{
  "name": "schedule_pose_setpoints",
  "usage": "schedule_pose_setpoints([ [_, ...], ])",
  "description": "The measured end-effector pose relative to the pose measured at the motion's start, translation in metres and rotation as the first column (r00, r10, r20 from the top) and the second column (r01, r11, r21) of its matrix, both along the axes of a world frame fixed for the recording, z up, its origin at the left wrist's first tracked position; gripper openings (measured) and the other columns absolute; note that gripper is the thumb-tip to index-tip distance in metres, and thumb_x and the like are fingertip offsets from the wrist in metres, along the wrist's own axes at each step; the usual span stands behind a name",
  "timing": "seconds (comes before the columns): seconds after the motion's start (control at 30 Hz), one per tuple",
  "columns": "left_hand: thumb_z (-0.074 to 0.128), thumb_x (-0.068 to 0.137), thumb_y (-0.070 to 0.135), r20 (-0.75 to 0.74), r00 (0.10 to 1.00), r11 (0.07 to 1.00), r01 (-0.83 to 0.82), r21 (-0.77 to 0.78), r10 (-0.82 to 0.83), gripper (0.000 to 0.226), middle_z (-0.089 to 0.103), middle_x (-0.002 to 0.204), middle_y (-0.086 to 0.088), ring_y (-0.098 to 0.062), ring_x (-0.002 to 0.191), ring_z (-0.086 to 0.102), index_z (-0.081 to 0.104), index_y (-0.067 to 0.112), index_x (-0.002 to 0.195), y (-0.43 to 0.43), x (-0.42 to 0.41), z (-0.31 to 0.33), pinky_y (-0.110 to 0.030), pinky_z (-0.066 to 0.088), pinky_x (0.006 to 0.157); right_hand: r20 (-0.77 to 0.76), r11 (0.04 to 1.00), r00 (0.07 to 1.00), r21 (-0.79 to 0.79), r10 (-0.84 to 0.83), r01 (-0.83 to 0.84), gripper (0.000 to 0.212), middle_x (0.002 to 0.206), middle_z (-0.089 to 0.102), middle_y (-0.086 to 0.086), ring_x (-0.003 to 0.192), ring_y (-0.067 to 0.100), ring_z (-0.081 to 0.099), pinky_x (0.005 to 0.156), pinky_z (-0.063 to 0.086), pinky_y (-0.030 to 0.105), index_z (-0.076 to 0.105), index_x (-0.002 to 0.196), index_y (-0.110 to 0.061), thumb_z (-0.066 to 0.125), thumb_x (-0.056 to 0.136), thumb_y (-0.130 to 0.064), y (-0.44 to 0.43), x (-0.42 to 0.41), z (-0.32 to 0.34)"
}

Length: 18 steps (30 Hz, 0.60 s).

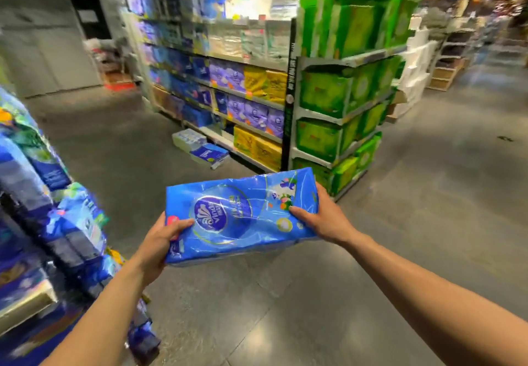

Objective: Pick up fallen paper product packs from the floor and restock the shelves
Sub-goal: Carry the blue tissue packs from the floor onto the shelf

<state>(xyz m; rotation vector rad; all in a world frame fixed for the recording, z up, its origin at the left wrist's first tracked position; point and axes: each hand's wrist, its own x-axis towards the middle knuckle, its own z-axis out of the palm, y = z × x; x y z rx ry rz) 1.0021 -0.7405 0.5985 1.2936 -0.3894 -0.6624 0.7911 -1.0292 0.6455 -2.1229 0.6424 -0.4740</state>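
I hold a blue tissue pack [243,217] flat in front of me, above the grey floor. My left hand [160,242] grips its left end with the thumb on top. My right hand [320,217] grips its right end the same way. Two more packs lie on the floor by the foot of the shelf ahead: a pale blue-and-white pack [188,139] and a darker blue pack [210,155] beside it. The shelf ahead [248,97] carries blue, purple and yellow packs.
A shelf [43,194] crowded with blue packs stands close on my left, some tilting outward. Green packs fill the end rack [340,102] on the right of the far shelf. Open grey floor [428,194] stretches to the right.
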Motion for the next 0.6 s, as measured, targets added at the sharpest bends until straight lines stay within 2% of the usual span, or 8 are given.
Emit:
schedule_pose_setpoints([
  [0.13,0.085,0.056,0.027,-0.003,0.999,0.999,-0.041,0.029,0.041,0.08,0.071,0.122,-0.017,-0.033,0.101,0.073,0.059,0.009,0.13,-0.044,0.1,-0.012,-0.043,0.062,0.082,-0.033,0.998,0.998,-0.008,0.055,-0.056,0.088,0.134,0.053,-0.013,0.124,0.015,0.058,0.096,0.045,0.027,0.029,0.155,-0.025,0.079,0.085,-0.044,-0.055,0.113,-0.016],
  [0.27,0.08,0.071,0.009,0.025,0.997,0.997,-0.076,0.023,0.075,0.062,0.071,0.123,-0.018,-0.034,0.103,0.072,0.06,0.01,0.13,-0.104,0.22,-0.006,-0.044,0.062,0.083,-0.033,0.997,0.997,-0.005,0.072,-0.073,0.088,0.131,0.051,-0.015,0.119,0.009,0.056,0.091,0.042,0.023,0.029,0.155,-0.025,0.08,0.085,-0.04,-0.113,0.242,-0.007],
  [0.37,0.068,0.083,0.001,0.053,0.992,0.993,-0.115,0.017,0.114,0.045,0.074,0.117,-0.015,-0.03,0.095,0.074,0.061,0.009,0.127,-0.147,0.307,0.02,-0.038,0.064,0.074,0.005,0.998,0.998,0.023,0.061,-0.061,0.088,0.138,0.057,-0.009,0.121,0.014,0.06,0.098,0.048,0.028,0.031,0.154,-0.026,0.082,0.084,-0.038,-0.155,0.333,0.011],
  [0.43,0.072,0.079,0.001,0.067,0.991,0.993,-0.12,0.021,0.119,0.048,0.074,0.116,-0.015,-0.03,0.093,0.074,0.061,0.009,0.126,-0.172,0.366,0.035,-0.038,0.064,0.073,0.009,0.997,0.998,0.038,0.067,-0.068,0.086,0.138,0.058,-0.008,0.118,0.016,0.062,0.099,0.051,0.034,0.032,0.153,-0.028,0.082,0.083,-0.039,-0.184,0.392,0.02],
  [0.47,0.076,0.075,0.002,0.084,0.988,0.991,-0.132,0.02,0.13,0.053,0.074,0.116,-0.016,-0.03,0.094,0.074,0.061,0.009,0.125,-0.185,0.396,0.039,-0.039,0.064,0.074,0.008,0.996,0.997,0.041,0.082,-0.083,0.085,0.136,0.058,-0.009,0.116,0.015,0.062,0.096,0.052,0.033,0.032,0.152,-0.027,0.082,0.084,-0.039,-0.198,0.422,0.025],
  [0.53,0.079,0.071,0.006,0.116,0.981,0.987,-0.159,0.019,0.156,0.059,0.072,0.119,-0.017,-0.031,0.097,0.073,0.06,0.009,0.126,-0.211,0.457,0.04,-0.04,0.063,0.077,0.02,0.993,0.994,0.035,0.109,-0.109,0.082,0.128,0.055,-0.014,0.113,0.012,0.06,0.083,0.048,0.019,0.033,0.151,-0.026,0.081,0.085,-0.036,-0.227,0.482,0.028],
  [0.6,0.079,0.075,0.005,0.151,0.971,0.981,-0.193,0.025,0.187,0.055,0.073,0.119,-0.015,-0.03,0.099,0.073,0.06,0.009,0.127,-0.233,0.509,0.039,-0.038,0.063,0.079,0.033,0.991,0.991,0.034,0.126,-0.127,0.079,0.126,0.053,-0.015,0.112,0.01,0.059,0.072,0.043,0.006,0.035,0.149,-0.023,0.081,0.086,-0.032,-0.254,0.536,0.026],
])
